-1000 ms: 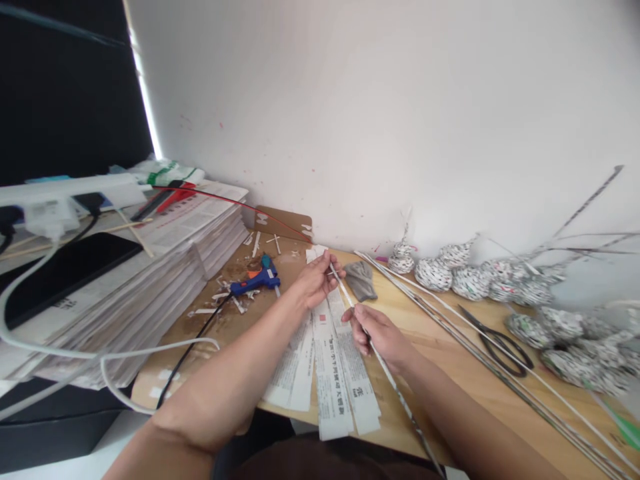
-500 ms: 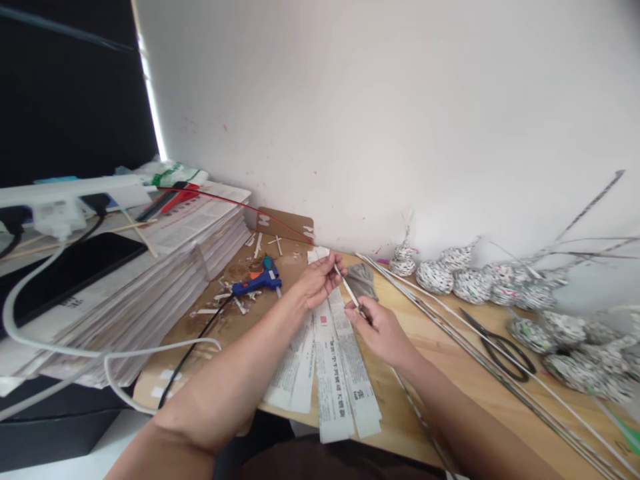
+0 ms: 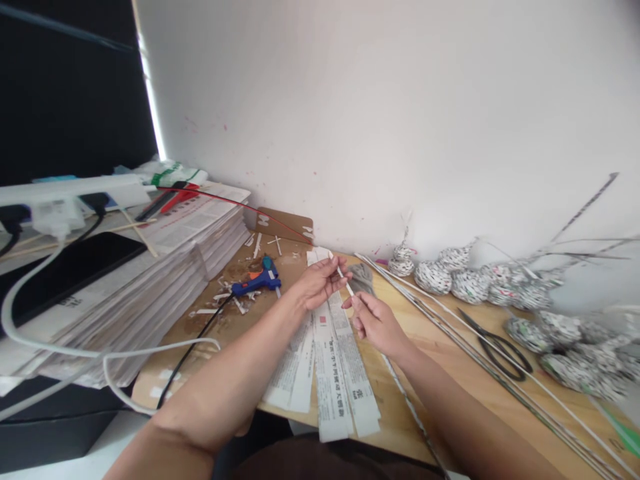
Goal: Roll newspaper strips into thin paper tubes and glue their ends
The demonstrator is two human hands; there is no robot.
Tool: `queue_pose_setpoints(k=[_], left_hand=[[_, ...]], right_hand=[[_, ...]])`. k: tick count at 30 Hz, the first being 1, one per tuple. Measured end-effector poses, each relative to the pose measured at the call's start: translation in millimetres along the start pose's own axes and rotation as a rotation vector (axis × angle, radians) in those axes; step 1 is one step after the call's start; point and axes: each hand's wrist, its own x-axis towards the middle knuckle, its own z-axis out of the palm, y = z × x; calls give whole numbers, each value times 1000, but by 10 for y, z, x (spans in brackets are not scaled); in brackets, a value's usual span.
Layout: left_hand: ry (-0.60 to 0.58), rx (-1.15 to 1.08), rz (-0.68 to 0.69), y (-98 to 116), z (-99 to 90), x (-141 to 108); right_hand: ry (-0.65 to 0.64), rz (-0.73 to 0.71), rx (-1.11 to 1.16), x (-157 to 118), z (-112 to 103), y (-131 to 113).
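Note:
A thin rolled paper stick (image 3: 345, 280) slants between my two hands above the newspaper strips (image 3: 331, 373). Its upper end is pinched in the fingers of my left hand (image 3: 320, 281). Lower down and to the right, my right hand (image 3: 373, 320) grips the same stick with thumb and forefinger. A speckled length of rolled paper (image 3: 413, 410) runs from below my right hand toward the table's front edge. Behind the hands lies a grey cloth (image 3: 363, 277), partly hidden.
A blue glue gun (image 3: 257, 280) lies left among paper scraps, beside stacked newspapers (image 3: 200, 260). To the right are long paper rods (image 3: 450, 327), black scissors (image 3: 500, 350) and several woven paper shapes (image 3: 473, 285). White cables (image 3: 110, 353) cross the left side.
My right hand has shifted slightly, and its fingers have changed position on the stick. The speckled length below it has moved left. My left hand stays nearly in place.

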Motion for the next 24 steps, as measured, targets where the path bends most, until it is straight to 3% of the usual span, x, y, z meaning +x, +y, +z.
queue_pose_setpoints(k=[4, 6, 11, 13, 18, 24], left_hand=[[-26, -5, -4, 35, 27, -26], [-26, -6, -1, 52, 31, -31], [-8, 7, 15, 59, 9, -17], [-8, 15, -4, 55, 8, -13], [35, -6, -14, 45, 28, -10], [6, 15, -8, 50, 22, -13]], right_hand=[[-219, 152, 402, 34, -27, -20], [-265, 179, 450, 26, -36, -31], [-7, -14, -72, -30, -32, -9], [-1, -35, -92, -49, -26, 15], [-284, 159, 419, -41, -24, 48], [-296, 176, 499, 22, -12, 43]])
